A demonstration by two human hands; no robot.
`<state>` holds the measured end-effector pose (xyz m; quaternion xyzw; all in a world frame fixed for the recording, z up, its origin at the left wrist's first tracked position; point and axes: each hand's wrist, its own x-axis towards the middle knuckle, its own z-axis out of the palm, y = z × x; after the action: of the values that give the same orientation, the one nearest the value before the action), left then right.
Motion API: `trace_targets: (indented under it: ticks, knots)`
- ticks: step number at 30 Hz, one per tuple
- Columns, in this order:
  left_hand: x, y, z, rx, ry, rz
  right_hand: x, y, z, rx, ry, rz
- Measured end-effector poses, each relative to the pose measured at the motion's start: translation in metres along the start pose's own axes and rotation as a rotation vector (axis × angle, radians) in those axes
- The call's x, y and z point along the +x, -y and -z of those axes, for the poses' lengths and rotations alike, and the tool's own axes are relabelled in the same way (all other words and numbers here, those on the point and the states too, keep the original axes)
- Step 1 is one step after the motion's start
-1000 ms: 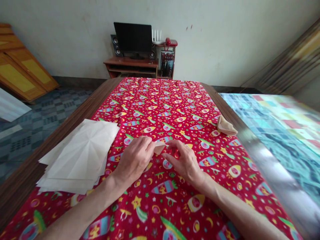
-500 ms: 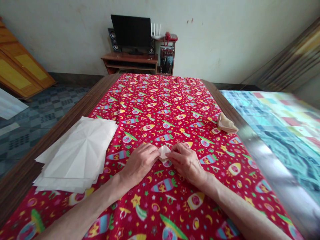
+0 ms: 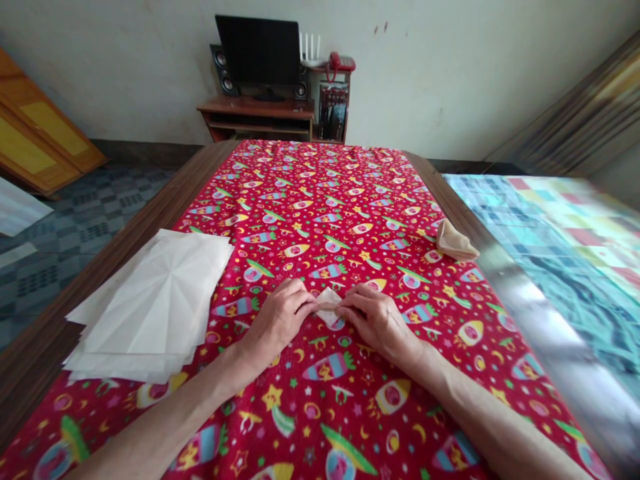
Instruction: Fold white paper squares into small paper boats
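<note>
A small piece of folded white paper (image 3: pixel 329 307) lies low over the red patterned cloth, a raised fold running across its middle. My left hand (image 3: pixel 284 315) pinches its left corner between thumb and fingers. On the opposite side my right hand (image 3: pixel 377 320) grips the right corner the same way. The fingertips hide both corners. To the left sits a stack of creased white paper sheets (image 3: pixel 150 303), the top one marked with fold lines spreading from a centre. A folded cream-coloured paper bundle (image 3: pixel 456 241) rests near the cloth's right edge.
The red cloth (image 3: pixel 330 413) covers a brown wooden table (image 3: pixel 173 200). Beyond it, against the wall, a desk (image 3: pixel 255 110) carries a monitor (image 3: pixel 257 50), speakers and a red telephone (image 3: pixel 340 62). A bed with a checked cover (image 3: pixel 545 240) stands along the right.
The paper between my hands now shows a raised fold across its middle, with a point below it. Both hands stay at its sides. The view has tilted slightly.
</note>
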<state>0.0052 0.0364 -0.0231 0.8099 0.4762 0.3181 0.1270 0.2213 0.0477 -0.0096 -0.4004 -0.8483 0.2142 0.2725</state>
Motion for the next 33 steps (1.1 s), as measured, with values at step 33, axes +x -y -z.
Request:
trace_targets:
  ticks: [33]
  knots:
    - [0.009,-0.008,0.002,0.066,0.070,0.112,0.014,0.006,0.002,-0.153,0.088,-0.074]
